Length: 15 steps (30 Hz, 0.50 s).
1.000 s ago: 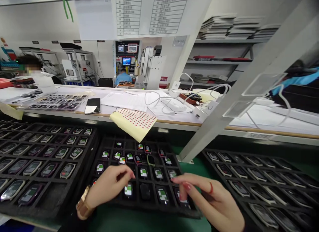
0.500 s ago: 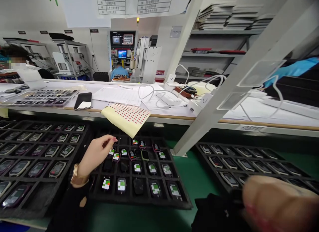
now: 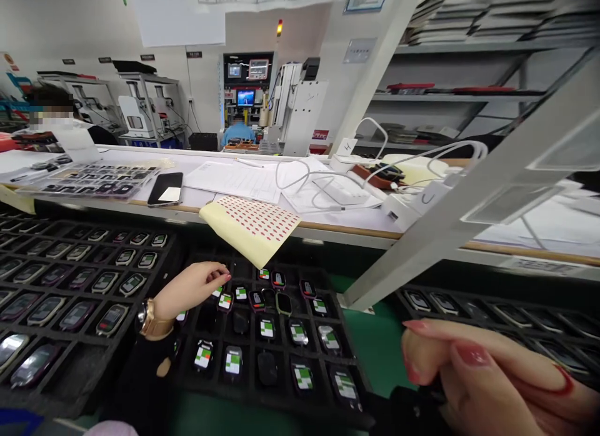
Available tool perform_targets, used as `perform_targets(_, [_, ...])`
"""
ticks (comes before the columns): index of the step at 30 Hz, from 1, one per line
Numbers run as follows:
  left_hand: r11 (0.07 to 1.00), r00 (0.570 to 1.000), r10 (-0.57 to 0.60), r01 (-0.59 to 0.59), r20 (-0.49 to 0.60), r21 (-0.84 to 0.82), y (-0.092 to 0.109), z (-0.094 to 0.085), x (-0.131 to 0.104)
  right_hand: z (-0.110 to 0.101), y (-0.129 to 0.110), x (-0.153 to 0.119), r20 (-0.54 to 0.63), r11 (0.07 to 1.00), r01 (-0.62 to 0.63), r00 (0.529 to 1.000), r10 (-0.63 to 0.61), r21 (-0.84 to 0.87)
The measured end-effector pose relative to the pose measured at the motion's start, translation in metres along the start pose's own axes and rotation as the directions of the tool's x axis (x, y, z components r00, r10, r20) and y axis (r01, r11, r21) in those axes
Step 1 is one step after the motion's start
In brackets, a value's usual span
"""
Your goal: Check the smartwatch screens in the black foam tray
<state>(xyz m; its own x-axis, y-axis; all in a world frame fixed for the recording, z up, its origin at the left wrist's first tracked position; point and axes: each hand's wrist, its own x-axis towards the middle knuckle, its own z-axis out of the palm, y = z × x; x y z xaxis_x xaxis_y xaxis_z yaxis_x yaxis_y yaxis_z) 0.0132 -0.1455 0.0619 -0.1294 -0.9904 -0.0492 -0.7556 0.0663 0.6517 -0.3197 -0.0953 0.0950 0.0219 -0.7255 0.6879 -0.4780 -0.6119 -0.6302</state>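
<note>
Over the middle tray (image 3: 281, 395), our left hand (image 3: 190, 289) had moved up from the near row, where it sat 1 second earlier, to the far-left cells, so the work had shifted to the back of that tray. Its fingers were curled, the tips just touching a small watch unit (image 3: 217, 292) with a lit screen; we could not tell whether they gripped it. Our right hand (image 3: 487, 376) had left the tray and hung close to the camera, loosely closed, its contents hidden.

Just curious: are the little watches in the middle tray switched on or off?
Mostly on: many watches in the middle tray show lit green-and-white screens; a few, like one, are dark.
</note>
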Motion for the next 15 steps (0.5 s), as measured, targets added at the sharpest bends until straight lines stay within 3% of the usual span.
perform_targets(3, [1.0, 0.998, -0.026, 0.026, 0.053, 0.008, -0.007, 0.003, 0.002, 0.005, -0.005, 0.006, 0.038, 0.998, 0.003, 0.999, -0.005, 0.064])
perform_targets(6, [1.0, 0.999, -0.023, 0.023, 0.023, 0.008, -0.008, 0.002, 0.0, 0.018, -0.004, 0.013, 0.277, 0.991, 0.08, 0.955, -0.107, 0.107])
perform_targets(8, [1.0, 1.0, -0.017, 0.017, 0.009, -0.006, -0.006, 0.0, -0.003, 0.034, -0.003, 0.018, 0.514, 0.993, 0.068, 0.851, -0.107, 0.094])
perform_targets(10, [1.0, 1.0, -0.029, 0.029, 0.005, -0.002, -0.005, 0.0, -0.009, 0.055, 0.001, 0.021, 0.729, 1.0, -0.002, 0.685, -0.006, 0.011])
perform_targets(12, [0.997, 0.997, -0.075, 0.075, -0.014, 0.016, -0.009, 0.006, -0.017, 0.08, 0.008, 0.018, 0.857, 0.996, -0.061, 0.507, 0.092, -0.071])
perform_targets(13, [0.993, 0.993, -0.111, 0.112, -0.032, 0.037, -0.012, 0.011, -0.022, 0.093, 0.013, 0.015, 0.884, 0.992, -0.081, 0.45, 0.126, -0.1])
perform_targets(15, [0.976, 0.979, -0.187, 0.195, -0.082, 0.1, -0.022, 0.027, -0.032, 0.116, 0.021, 0.006, 0.899, 0.982, -0.069, 0.396, 0.187, -0.175])
